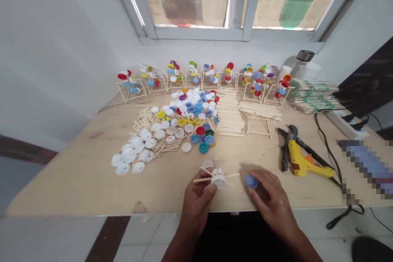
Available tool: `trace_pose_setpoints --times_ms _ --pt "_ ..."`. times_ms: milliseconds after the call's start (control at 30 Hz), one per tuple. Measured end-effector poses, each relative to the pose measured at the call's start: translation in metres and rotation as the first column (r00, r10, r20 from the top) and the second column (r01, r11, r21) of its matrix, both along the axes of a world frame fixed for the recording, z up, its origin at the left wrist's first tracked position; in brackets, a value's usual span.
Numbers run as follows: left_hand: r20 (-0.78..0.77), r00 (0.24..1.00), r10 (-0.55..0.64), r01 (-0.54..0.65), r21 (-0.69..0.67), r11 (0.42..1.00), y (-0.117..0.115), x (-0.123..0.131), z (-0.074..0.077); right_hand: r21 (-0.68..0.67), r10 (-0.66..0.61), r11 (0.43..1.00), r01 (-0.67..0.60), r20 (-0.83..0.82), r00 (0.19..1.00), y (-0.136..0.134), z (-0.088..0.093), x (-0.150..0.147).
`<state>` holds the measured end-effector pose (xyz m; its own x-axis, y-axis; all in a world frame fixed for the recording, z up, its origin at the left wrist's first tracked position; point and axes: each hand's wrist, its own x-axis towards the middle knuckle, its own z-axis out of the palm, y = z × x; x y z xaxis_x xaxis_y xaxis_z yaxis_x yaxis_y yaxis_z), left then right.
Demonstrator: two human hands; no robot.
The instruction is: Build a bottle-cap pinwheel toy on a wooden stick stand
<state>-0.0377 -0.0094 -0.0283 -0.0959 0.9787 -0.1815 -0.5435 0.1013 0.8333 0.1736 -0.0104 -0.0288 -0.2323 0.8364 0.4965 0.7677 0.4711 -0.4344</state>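
Observation:
In my left hand [198, 200] is a small wheel hub [218, 179] made of white bottle caps, with several wooden sticks poking out of it like spokes. A white cap [208, 164] shows just behind it, partly covered by a stick; I cannot tell whether it is attached. My right hand [272, 196] pinches a blue bottle cap [251, 181] between thumb and fingers, a little to the right of the hub and apart from it. Both hands are over the table's [101, 188] front edge.
Loose bottle caps [187, 110] lie piled with sticks beyond my hands. Beside them are stacked sticks [230, 114] and a stick frame [260, 126]. A yellow glue gun [299, 161], pliers [285, 151] and a power strip [346, 125] lie right. Finished cap wheels [193, 74] line the wall.

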Motion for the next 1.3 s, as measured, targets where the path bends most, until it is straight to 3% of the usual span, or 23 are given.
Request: trace_pose_setpoints --times_ms 167,400,567,700,867,933,1100,1300 --pt "-0.010 1.000 0.027 -0.028 -0.064 0.998 -0.001 0.003 0.007 -0.075 0.007 0.997 -0.011 -0.051 0.999 0.000 0.010 -0.004" --pt "-0.029 0.999 0.018 -0.022 -0.120 0.993 -0.002 0.001 0.006 -0.140 0.077 0.988 -0.067 0.069 0.995 0.014 0.015 -0.011" --pt "-0.040 0.999 0.024 -0.030 -0.171 0.985 -0.003 -0.004 0.003 -0.105 0.091 0.991 -0.081 0.091 0.992 0.014 0.020 -0.011" --pt "-0.028 0.999 0.026 -0.030 -0.178 0.984 -0.001 -0.006 0.002 0.066 -0.065 0.996 0.059 0.096 0.993 0.013 0.025 0.024" --pt "0.000 0.997 0.081 -0.080 -0.152 0.985 0.003 -0.003 0.004 0.233 -0.326 0.931 0.280 0.187 0.927 0.016 0.028 0.094" --pt "0.009 0.995 0.096 -0.093 -0.137 0.986 0.004 -0.001 0.006 0.226 -0.389 0.915 0.334 0.272 0.880 0.017 0.026 0.113" --pt "0.008 0.993 0.118 -0.116 -0.116 0.986 0.005 0.003 0.012 0.164 -0.378 0.925 0.343 0.475 0.794 0.019 0.017 0.131" --pt "0.052 0.997 0.062 -0.057 -0.099 0.993 0.008 0.002 0.018 0.149 -0.352 0.934 0.325 0.537 0.766 0.031 0.017 0.143"
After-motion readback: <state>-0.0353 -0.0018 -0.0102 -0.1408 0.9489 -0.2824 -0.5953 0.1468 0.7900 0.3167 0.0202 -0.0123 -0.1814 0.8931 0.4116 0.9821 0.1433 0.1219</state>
